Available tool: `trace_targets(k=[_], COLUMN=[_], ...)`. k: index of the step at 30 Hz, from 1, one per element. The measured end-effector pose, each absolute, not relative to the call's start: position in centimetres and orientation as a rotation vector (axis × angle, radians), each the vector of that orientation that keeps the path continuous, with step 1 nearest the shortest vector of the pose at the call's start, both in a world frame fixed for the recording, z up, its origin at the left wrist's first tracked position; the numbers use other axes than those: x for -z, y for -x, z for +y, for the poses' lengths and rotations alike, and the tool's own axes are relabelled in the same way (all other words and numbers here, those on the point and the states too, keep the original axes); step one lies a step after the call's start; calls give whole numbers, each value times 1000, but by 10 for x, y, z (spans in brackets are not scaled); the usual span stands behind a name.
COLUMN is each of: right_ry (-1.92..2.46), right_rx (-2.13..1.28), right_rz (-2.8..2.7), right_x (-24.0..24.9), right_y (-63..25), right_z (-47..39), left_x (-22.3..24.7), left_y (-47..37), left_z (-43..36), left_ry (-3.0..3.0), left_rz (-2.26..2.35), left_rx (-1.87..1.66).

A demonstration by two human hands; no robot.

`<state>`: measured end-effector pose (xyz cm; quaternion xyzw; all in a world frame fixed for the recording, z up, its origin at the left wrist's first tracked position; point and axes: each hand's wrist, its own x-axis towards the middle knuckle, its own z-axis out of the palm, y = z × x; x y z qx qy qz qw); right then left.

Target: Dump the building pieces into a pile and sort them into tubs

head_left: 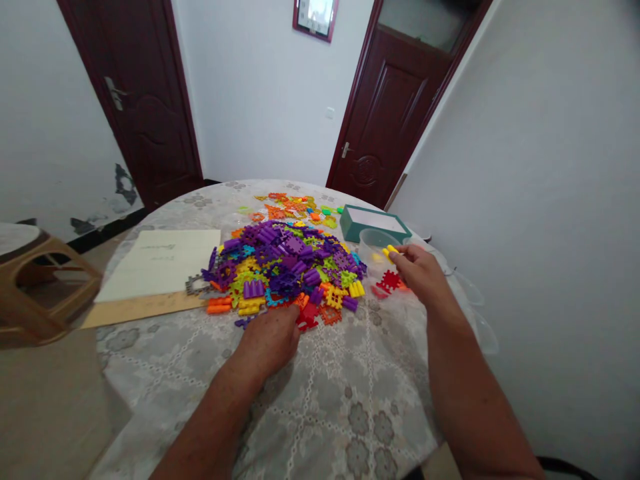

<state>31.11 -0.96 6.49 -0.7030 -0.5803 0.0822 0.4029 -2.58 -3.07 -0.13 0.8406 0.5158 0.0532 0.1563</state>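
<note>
My right hand (414,267) pinches a small yellow plastic building piece (389,251) between thumb and fingers, at the rim of a clear plastic container (375,241). Below it, a red toothed building piece (390,280) shows among clear plastic containers. At the front edge of a large heap of interlocking building pieces (287,257), mostly purple, my left hand (273,337) is curled palm down. Its fingertips are hidden, so what they hold cannot be seen. Beside them lie red pieces (308,317) and an orange square frame piece (331,315).
A green and white box (375,220) stands behind the containers. Orange and green pieces (290,208) are scattered behind the heap. Left of it lie a paper sheet (160,263) and a brown strip (145,309). A patterned cloth covers the round table (345,400); a stool (45,287) stands left.
</note>
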Motion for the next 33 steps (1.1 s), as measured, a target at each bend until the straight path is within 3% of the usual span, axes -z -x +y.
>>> trace_targets(k=[12, 23, 33], right_ry=[1925, 1922, 1953], right_rx=[111, -12, 167], right_rz=[-1394, -2028, -2008], right_x=[-64, -35, 1], right_y=[-344, -295, -288], right_z=[38, -39, -23], left_x=[-2, -3, -8], left_y=[26, 29, 30], left_z=[-33, -32, -32], left_ry=[-2413, -2446, -2443], left_rz=[1433, 1421, 1446], left_rx=[-120, -127, -112])
